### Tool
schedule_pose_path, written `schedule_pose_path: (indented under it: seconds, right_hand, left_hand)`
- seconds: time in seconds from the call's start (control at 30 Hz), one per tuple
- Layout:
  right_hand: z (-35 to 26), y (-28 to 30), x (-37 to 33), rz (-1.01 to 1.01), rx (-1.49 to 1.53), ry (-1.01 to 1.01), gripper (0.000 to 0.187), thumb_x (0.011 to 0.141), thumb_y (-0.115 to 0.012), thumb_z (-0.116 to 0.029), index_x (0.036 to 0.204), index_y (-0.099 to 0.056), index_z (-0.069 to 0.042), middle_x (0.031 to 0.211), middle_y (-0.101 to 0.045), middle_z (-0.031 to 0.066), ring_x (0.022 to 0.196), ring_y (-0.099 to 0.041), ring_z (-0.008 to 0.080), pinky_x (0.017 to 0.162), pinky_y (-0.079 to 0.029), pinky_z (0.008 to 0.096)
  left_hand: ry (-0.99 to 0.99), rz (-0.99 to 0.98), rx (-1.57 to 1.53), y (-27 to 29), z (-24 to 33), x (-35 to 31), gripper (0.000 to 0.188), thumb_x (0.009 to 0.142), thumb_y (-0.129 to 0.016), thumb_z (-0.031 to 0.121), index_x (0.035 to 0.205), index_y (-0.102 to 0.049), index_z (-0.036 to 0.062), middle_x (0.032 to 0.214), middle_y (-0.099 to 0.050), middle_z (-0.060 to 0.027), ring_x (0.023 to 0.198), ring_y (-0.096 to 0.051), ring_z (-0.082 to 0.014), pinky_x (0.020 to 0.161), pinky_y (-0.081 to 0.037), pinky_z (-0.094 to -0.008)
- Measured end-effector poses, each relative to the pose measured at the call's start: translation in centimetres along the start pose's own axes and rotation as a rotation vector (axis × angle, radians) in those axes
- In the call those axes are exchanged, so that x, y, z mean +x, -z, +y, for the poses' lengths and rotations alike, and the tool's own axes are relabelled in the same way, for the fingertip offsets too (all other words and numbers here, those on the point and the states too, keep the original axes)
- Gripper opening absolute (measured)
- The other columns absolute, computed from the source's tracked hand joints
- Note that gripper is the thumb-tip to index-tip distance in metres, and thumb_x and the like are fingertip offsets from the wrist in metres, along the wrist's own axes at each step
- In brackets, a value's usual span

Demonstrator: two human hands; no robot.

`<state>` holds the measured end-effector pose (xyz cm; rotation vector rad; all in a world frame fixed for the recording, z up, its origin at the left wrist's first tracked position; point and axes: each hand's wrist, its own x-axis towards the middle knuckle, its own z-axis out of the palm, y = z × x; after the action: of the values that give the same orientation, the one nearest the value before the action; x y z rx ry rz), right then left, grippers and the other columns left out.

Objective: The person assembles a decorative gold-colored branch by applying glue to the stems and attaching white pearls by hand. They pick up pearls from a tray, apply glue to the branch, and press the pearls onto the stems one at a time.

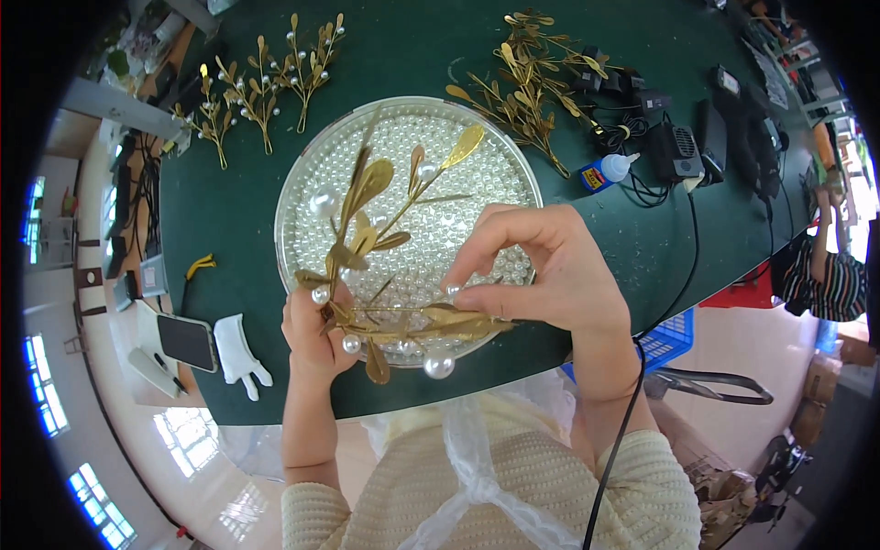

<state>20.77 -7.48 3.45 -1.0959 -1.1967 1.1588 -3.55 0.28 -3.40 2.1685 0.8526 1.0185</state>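
Note:
A gold leaf branch [367, 188] dotted with white pearls is in my left hand [314, 335], whose fingers close round its stems and are partly hidden by leaves. My right hand [550, 270] pinches a small white pearl [453, 290] between thumb and forefinger, close to one gold stem. Both hands are above the near half of a round tray [286, 188] filled with loose pearls. Larger pearls sit on the branch, one at its upper left and another at its lower edge.
Three pearled gold sprigs [261, 101] lie far left. More gold branches [527, 82] lie far right beside a blue glue bottle [609, 171], black adapters [676, 151] and cables. A phone [188, 342] and white glove [240, 356] rest at left. Another person in stripes [830, 280] is far right.

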Motion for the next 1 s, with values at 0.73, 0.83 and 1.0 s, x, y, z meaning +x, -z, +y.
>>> schedule_pose_path:
  seconds: [0.73, 0.83, 1.0]
  right_hand:
    - [-1.9, -1.1, -1.0, 0.021, -0.166, 0.069, 0.016, 0.059, -0.071, 0.0, 0.073, -0.065, -0.005, 0.068, -0.062, 0.0031, 0.065, -0.054, 0.0134, 0.056, -0.043, 0.0236]
    - [-1.8, -1.0, -1.1, 0.009, -0.18, 0.072, 0.016, 0.06, -0.07, 0.0, 0.074, -0.065, -0.005, 0.069, -0.061, 0.003, 0.064, -0.054, 0.0129, 0.055, -0.042, 0.023]
    - [-1.6, -0.8, -1.2, 0.016, -0.167, 0.08, 0.015, 0.061, -0.07, -0.001, 0.075, -0.065, -0.005, 0.068, -0.06, 0.0028, 0.061, -0.052, 0.012, 0.053, -0.041, 0.0216]
  left_hand:
    - [0.114, -0.053, -0.34, 1.1, -2.0, -1.8, 0.021, 0.08, -0.056, 0.027, 0.076, -0.047, 0.0081, 0.071, -0.043, -0.0004, 0.067, -0.04, -0.0102, 0.058, -0.031, -0.0217]
    - [0.204, -0.043, -0.696, 0.9, -2.2, -2.2, 0.02, 0.08, -0.057, 0.027, 0.078, -0.047, 0.0095, 0.076, -0.044, 0.0, 0.071, -0.041, -0.0099, 0.065, -0.034, -0.0228]
    - [0.22, -0.034, -0.616, 0.9, -0.5, -1.1, 0.018, 0.078, -0.056, 0.025, 0.074, -0.047, 0.0097, 0.073, -0.042, 0.0004, 0.071, -0.04, -0.0101, 0.065, -0.033, -0.0228]
